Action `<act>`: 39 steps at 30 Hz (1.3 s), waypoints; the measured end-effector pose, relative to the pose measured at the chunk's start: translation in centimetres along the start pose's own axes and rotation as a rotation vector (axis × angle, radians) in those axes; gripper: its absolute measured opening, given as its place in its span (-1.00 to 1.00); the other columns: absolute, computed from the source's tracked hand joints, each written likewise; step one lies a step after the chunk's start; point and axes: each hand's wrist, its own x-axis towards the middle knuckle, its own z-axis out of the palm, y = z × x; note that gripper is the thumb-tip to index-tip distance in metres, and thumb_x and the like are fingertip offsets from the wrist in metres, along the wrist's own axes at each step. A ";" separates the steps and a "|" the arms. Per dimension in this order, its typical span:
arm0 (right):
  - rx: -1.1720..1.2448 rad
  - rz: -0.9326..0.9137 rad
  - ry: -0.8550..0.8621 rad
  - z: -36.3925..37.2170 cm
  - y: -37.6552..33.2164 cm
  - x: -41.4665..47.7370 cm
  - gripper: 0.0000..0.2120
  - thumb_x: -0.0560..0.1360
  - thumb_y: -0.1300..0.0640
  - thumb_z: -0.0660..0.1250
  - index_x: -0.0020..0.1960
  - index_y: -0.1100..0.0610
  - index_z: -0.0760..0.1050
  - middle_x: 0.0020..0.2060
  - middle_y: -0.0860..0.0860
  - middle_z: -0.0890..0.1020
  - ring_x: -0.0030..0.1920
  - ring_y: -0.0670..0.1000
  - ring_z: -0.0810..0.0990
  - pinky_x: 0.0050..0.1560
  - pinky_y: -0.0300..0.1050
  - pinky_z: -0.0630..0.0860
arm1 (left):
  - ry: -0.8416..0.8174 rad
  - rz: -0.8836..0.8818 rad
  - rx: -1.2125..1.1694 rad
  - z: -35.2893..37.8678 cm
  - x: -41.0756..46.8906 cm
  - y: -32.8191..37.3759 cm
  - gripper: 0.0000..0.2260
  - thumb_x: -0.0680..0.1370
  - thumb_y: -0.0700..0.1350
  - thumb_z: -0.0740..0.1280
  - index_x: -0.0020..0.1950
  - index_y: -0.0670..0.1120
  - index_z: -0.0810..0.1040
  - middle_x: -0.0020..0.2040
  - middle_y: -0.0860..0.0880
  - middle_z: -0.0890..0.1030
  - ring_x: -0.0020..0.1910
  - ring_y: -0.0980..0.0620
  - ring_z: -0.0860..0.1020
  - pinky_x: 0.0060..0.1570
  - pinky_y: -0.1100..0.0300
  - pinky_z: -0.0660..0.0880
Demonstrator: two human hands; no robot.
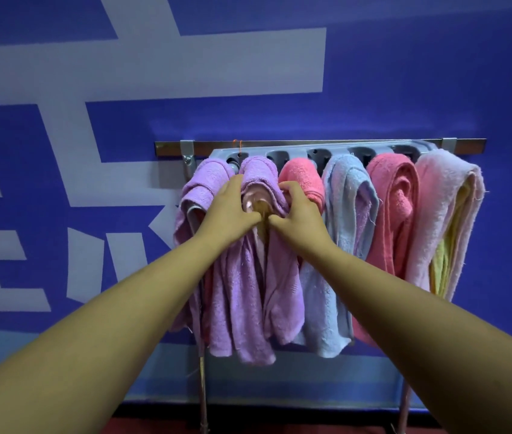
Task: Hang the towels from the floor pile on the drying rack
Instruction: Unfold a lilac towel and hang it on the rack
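Blue wall; drying rack mostly under towels

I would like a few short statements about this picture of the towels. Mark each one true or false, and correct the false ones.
1. Both hands hold a purple towel on the rack. True: the left hand and the right hand grip the purple towel where it hangs on the rack.
2. The light blue towel hangs at the right end. False: the light blue towel hangs near the middle, and a pale pink towel is at the right end.
3. The wall behind is blue. True: the wall is blue with pale shapes.
4. Only one towel hangs there. False: at least six hang side by side.
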 end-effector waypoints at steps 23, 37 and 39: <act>-0.186 -0.143 0.124 1.3 2.1 -2.4 -0.70 0.48 0.32 0.25 0.20 0.18 0.39 0.02 0.16 0.59 -0.01 0.25 0.54 -0.13 0.05 0.45 | 0.029 -0.034 -0.034 2.1 -2.2 -2.5 -0.27 0.42 -0.40 0.31 0.56 -0.10 0.21 0.38 -0.12 0.44 0.33 -0.09 0.44 0.20 0.36 0.27; -0.038 -0.004 -0.031 0.8 3.4 -9.5 -0.41 0.51 0.10 0.36 0.47 0.10 0.22 0.32 0.08 0.51 0.23 0.08 0.54 0.16 -0.12 0.44 | -0.038 -0.109 -0.197 1.9 -8.9 -4.3 -0.36 0.50 -0.25 0.34 0.54 -0.04 0.19 0.49 -0.04 0.35 0.44 0.03 0.34 0.44 0.12 0.28; -0.006 0.035 -0.041 0.4 3.4 -11.2 -0.44 0.50 0.08 0.35 0.45 0.10 0.26 0.33 0.04 0.50 0.28 0.04 0.52 0.29 -0.03 0.45 | -0.065 -0.125 -0.242 1.3 -10.7 -4.8 -0.46 0.51 -0.26 0.32 0.46 0.02 0.29 0.39 0.04 0.41 0.34 0.09 0.43 0.35 0.12 0.39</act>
